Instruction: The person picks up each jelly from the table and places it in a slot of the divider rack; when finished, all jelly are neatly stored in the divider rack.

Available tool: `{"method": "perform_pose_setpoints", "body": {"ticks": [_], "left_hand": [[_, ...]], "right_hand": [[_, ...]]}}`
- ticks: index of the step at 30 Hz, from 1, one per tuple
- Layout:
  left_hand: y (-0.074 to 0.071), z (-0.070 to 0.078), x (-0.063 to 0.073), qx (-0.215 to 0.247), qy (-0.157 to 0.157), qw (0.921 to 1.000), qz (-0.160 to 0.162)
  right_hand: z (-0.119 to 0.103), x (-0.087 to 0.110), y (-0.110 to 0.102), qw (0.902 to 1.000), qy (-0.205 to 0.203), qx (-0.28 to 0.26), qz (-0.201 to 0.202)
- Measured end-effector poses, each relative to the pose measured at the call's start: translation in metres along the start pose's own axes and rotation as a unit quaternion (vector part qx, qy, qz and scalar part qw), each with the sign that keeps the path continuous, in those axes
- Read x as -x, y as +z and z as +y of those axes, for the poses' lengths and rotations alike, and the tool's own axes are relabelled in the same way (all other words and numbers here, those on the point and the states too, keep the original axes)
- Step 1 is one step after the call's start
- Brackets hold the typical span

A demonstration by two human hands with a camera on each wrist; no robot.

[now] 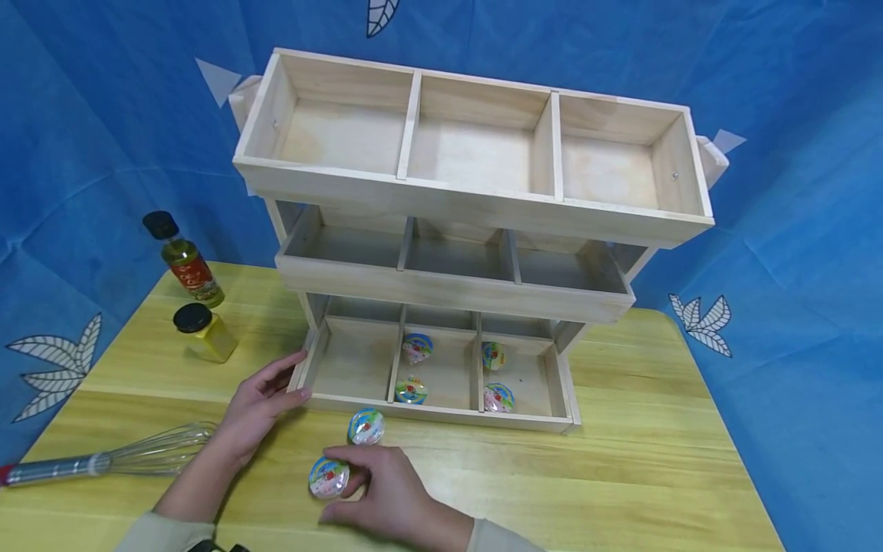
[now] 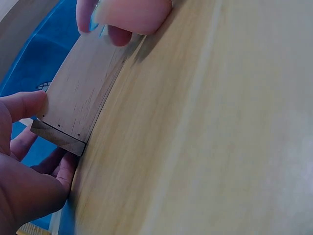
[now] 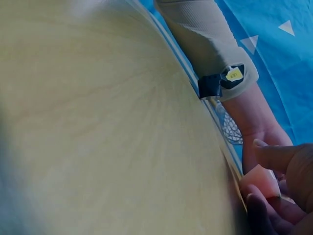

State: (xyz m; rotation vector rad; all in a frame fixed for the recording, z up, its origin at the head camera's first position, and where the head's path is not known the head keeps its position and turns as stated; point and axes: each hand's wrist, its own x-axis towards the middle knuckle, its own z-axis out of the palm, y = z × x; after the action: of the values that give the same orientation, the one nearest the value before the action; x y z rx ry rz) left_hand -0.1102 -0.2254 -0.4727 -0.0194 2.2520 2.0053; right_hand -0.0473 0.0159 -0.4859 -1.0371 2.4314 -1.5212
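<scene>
A three-tier wooden shelf stands on the table. My left hand grips the front left corner of its bottom tray, thumb on one side and fingers on the other. My right hand reaches around a small jelly cup with a printed lid. Its fingers lie at the cup's far and right sides, while the thumb stays apart from it. The pinkish cup body shows in the right wrist view. Another jelly cup sits just in front of the bottom tray.
Two jelly cups lie in the bottom tray's middle compartment and two in its right one. An oil bottle, a black-lidded yellow jar and a whisk are at the left. Blue cloth hangs behind the table.
</scene>
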Motion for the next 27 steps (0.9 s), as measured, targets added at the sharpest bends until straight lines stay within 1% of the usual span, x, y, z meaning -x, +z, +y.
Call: {"method": "perform_pose_setpoints", "body": {"ticks": [6, 17, 23, 27], "left_hand": [[0.0, 0.0, 0.0, -0.002, -0.002, 1.0, 0.0], [-0.001, 0.001, 0.001, 0.002, -0.002, 1.0, -0.001], [-0.001, 0.001, 0.001, 0.0, -0.001, 1.0, 0.0], [-0.002, 0.0, 0.001, -0.002, -0.002, 1.0, -0.001]], "right_hand": [[0.0, 0.001, 0.001, 0.9987, 0.005, -0.05, -0.003], [-0.002, 0.002, 0.002, 0.9937, 0.023, -0.109, 0.013], [-0.007, 0.0, -0.003, 0.988, 0.027, -0.149, 0.028], [-0.011, -0.004, -0.01, 0.984, 0.036, -0.17, 0.04]]}}
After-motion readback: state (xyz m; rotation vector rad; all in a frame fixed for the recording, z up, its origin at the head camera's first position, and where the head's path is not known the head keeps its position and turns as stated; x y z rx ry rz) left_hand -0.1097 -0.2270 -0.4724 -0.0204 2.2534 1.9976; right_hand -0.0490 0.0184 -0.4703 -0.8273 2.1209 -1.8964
